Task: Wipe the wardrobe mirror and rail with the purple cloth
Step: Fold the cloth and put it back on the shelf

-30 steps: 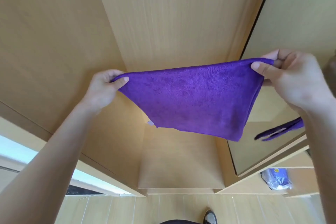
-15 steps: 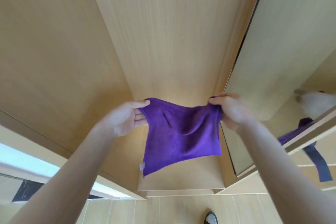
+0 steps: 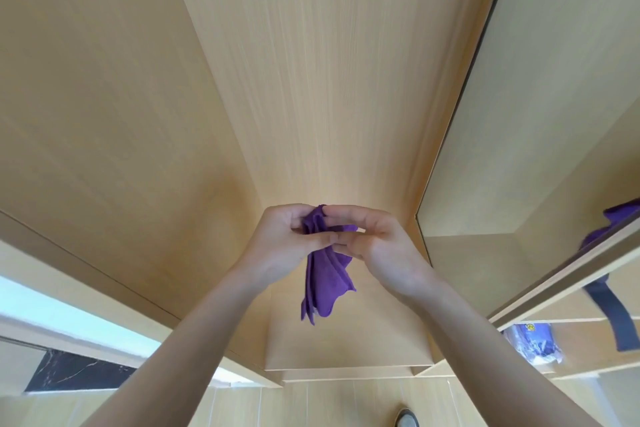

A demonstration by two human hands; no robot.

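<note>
The purple cloth (image 3: 323, 282) hangs folded in a narrow bundle in front of the open wooden wardrobe. My left hand (image 3: 280, 243) and my right hand (image 3: 372, 239) meet at its top edge, and both pinch it there. The mirror (image 3: 512, 156) is on the inside of the open wardrobe door at the right; it reflects the wardrobe interior and a bit of the cloth. No rail shows in this view.
The wardrobe's left side panel (image 3: 104, 114) and back panel (image 3: 329, 62) enclose the space. A shelf (image 3: 346, 347) lies below the hands. A dark strap (image 3: 616, 315) and a blue-and-clear plastic packet (image 3: 533, 343) sit at the lower right. My shoe (image 3: 407, 418) is on the tiled floor.
My hands came together in the middle, folding the spread cloth into a narrow hanging bundle. The view also tilted upward a little.
</note>
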